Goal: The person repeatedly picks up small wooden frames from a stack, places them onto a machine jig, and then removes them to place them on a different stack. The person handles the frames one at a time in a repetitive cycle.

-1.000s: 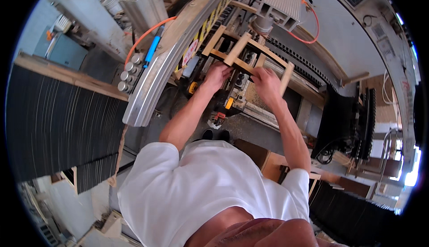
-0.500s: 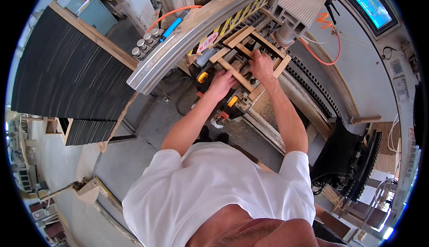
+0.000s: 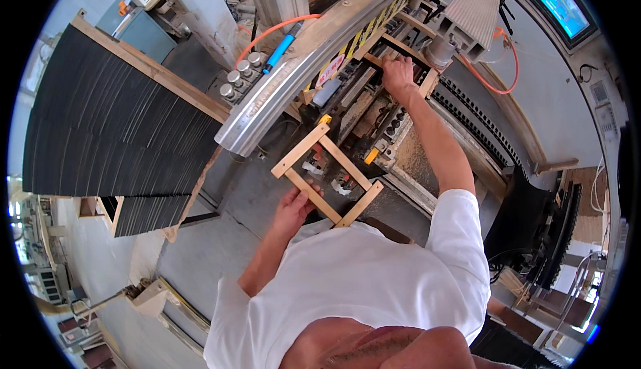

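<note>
My left hand (image 3: 292,210) is closed on one side rail of a pale wooden frame (image 3: 342,162), a small four-piece rectangle whose end bars overhang at the corners. The frame hangs tilted in the air in front of my shirt, off the machine. Reaching forward, my right hand (image 3: 398,78) has its fingers bent round the near rail of a second wooden frame (image 3: 428,83). That one lies on the machine bed (image 3: 360,112), partly under the striped guard rail. My right fingertips are partly hidden by the hand itself.
A metal-edged beam (image 3: 287,82) with yellow-black striping crosses above the bed. A ribbed machine head (image 3: 467,18) with orange air hose stands at right. Stacked black panels (image 3: 120,128) fill the left. A lit screen (image 3: 555,2) is at upper right. Sawdust covers a ledge (image 3: 417,152).
My left hand has drawn one frame off the machine, back and down toward my body. My right hand has moved a little farther forward onto the other frame.
</note>
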The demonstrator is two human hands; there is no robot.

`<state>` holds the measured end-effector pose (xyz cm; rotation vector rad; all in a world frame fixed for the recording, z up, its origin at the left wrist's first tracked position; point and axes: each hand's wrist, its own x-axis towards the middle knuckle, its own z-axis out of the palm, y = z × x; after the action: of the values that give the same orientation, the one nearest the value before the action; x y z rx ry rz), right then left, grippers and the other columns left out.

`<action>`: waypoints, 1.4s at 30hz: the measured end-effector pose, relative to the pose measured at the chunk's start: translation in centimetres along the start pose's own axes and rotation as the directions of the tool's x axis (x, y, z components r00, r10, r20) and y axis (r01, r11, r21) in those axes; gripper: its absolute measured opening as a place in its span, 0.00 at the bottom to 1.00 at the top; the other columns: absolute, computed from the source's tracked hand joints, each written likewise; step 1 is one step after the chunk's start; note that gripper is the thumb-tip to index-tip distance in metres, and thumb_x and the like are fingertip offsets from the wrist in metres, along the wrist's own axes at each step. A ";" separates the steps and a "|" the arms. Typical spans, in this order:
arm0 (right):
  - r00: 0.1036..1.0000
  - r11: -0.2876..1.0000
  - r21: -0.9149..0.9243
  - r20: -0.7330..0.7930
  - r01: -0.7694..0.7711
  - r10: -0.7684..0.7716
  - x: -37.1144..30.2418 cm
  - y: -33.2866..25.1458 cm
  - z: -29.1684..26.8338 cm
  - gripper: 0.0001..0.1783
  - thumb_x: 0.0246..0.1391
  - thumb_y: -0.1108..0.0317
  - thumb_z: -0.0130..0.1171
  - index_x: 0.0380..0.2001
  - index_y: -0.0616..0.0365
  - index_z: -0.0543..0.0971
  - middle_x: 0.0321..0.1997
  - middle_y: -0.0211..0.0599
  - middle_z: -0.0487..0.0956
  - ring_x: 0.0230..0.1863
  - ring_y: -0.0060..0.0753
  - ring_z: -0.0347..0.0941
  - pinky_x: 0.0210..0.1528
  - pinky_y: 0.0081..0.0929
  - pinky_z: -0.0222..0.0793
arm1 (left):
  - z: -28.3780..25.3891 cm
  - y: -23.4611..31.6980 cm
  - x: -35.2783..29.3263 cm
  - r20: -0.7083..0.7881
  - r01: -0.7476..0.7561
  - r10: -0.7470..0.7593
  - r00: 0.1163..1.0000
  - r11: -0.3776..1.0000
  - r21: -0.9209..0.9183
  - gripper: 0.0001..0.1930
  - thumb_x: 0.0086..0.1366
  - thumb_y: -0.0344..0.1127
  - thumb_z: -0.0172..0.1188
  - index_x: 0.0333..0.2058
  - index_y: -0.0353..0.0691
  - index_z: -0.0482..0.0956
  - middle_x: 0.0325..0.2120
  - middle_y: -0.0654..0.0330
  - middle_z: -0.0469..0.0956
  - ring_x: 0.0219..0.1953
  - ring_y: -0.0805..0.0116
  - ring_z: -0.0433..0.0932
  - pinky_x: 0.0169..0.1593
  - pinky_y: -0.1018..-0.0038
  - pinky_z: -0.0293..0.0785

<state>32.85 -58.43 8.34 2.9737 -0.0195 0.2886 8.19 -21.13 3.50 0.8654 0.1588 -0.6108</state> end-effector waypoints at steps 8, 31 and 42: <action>0.990 0.996 0.028 0.115 -0.081 0.078 0.7 -0.5 -0.9 0.17 0.41 0.75 0.58 0.39 0.60 0.73 0.32 0.48 0.80 0.45 0.48 0.74 0.49 0.42 0.59 | -7.5 2.9 -1.7 -0.114 0.009 -0.007 0.993 1.000 0.021 0.16 0.70 0.36 0.50 0.54 0.37 0.69 0.46 0.56 0.76 0.50 0.62 0.76 0.55 0.64 0.72; 0.972 0.983 -0.131 0.179 -0.133 0.155 10.0 7.0 2.0 0.14 0.51 0.74 0.56 0.43 0.57 0.77 0.41 0.42 0.81 0.51 0.47 0.73 0.55 0.46 0.61 | -9.8 0.6 0.0 -0.293 0.006 -0.023 0.956 0.998 -0.057 0.15 0.68 0.38 0.53 0.49 0.37 0.71 0.46 0.57 0.76 0.51 0.62 0.75 0.54 0.63 0.72; 0.962 0.992 0.013 0.247 -0.123 0.116 12.2 10.1 3.2 0.12 0.45 0.71 0.59 0.36 0.55 0.78 0.42 0.43 0.80 0.48 0.49 0.76 0.44 0.53 0.69 | -11.4 0.0 2.3 -0.327 0.020 -0.053 0.943 0.994 -0.104 0.15 0.69 0.38 0.52 0.48 0.33 0.70 0.45 0.54 0.76 0.47 0.62 0.76 0.51 0.64 0.74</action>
<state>45.20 -68.86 9.09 3.0212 -0.2256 -0.0695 11.32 -13.62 -4.75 0.8650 0.5064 -0.4839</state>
